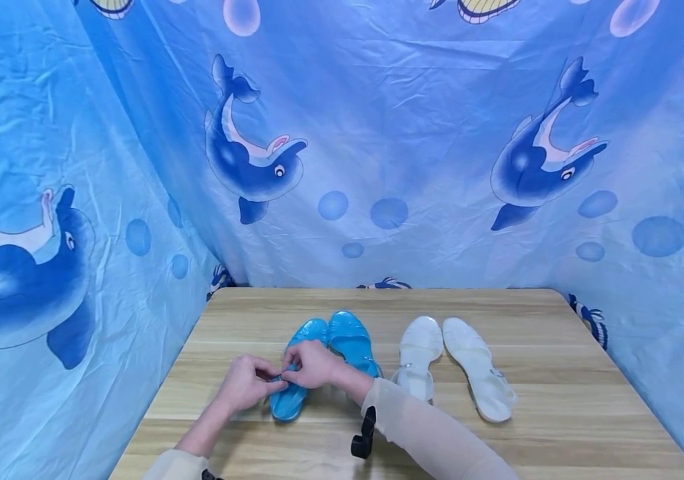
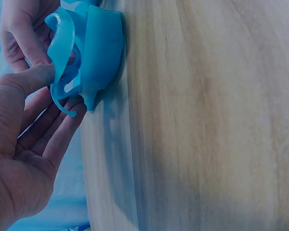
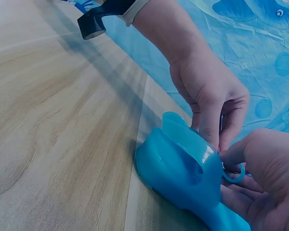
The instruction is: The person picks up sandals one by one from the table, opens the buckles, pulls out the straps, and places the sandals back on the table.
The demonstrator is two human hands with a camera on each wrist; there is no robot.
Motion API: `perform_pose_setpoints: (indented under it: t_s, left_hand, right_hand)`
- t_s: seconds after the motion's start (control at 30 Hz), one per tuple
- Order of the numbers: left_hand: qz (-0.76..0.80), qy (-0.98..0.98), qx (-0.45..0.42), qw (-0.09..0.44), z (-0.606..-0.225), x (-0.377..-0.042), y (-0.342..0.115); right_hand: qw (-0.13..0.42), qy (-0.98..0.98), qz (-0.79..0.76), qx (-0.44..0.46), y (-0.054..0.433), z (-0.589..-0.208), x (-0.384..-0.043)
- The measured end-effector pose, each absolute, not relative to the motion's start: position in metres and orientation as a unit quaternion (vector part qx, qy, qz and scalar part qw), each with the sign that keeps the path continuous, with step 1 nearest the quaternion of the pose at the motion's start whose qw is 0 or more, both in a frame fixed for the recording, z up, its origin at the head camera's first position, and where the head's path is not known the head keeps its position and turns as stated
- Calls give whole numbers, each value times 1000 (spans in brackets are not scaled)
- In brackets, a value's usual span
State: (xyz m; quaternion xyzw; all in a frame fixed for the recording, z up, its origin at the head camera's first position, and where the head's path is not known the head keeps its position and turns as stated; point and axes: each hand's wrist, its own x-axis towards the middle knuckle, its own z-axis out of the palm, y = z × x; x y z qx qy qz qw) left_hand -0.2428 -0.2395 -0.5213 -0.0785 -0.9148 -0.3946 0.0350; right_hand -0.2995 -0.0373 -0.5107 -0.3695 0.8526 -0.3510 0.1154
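Note:
A pair of blue jelly sandals lies left of centre on the wooden table, toes pointing away. Both hands work at the ankle strap of the left blue sandal. My left hand comes from the left and pinches the strap between thumb and fingers, the strap's thin end sticking out below. From the right, my right hand reaches across the sandal and pinches the strap close to the left fingertips. In the right wrist view a thin blue loop shows beside the right thumb. The fastening itself is hidden by fingers.
The right blue sandal stands beside the worked one, partly behind the right forearm. Two white sandals, one upright in line and one angled, lie to the right on the wooden table. A dolphin-print cloth hangs behind.

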Motion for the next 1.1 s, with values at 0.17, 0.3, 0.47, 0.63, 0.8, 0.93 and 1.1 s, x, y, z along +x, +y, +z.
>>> perform_pose_setpoints:
  t_s: [0.17, 0.3, 0.47, 0.63, 0.8, 0.93, 1.1]
  left_hand:
    - [-388, -918, -75, 35, -520, -242, -239]
    - [-389, -918, -76, 37, -520, -242, -238]
    - [-391, -915, -85, 45, -520, -242, -237]
    - [-392, -914, -93, 48, -520, -241, -237]
    - [-392, -912, -103, 59, -521, -239, -239]
    - [-389, -910, -122, 68, -523, -240, -239]
    - [-388, -911, -124, 62, -523, -240, -239]
  right_hand:
    - [121, 853, -358, -360, -37, -511, -298]
    - [119, 858, -361, -345, -38, -512, -296]
    - [118, 870, -363, -312, -40, -511, -294]
    - [126, 871, -381, -282, -40, -507, -292]
    - [131, 859, -376, -323, -39, -504, -294]
    - [123, 853, -361, -357, -38, -506, -297]
    - [112, 850, -349, -379, -36, -509, -299]
